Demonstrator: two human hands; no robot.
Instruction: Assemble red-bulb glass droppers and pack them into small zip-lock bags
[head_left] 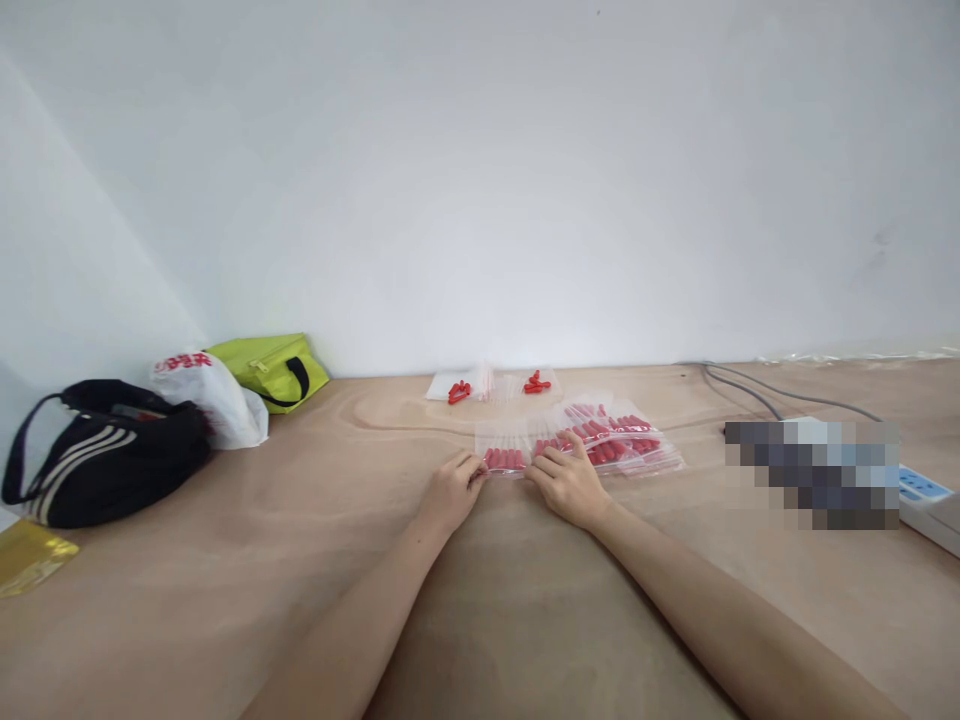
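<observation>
A small clear zip bag (502,434) lies flat on the table with a row of several red stick-like pieces (504,459) along its near edge. My left hand (454,488) has its fingers closed at the bag's near left corner. At the near right corner, the fingertips of my right hand (568,482) are pinched on the same bag, its index finger lifted a little apart. Just beyond and right of that hand, a pile of filled zip bags (626,440) overlaps, each showing red pieces inside. The exact kind of these pieces is too small to tell.
Near the wall sit loose red pieces (459,391) by a stack of flat bags (442,385), and another few red pieces (537,383). At left stand a black bag (127,460), a white plastic bag (217,400) and a lime pouch (262,362). A power strip (926,490) lies right.
</observation>
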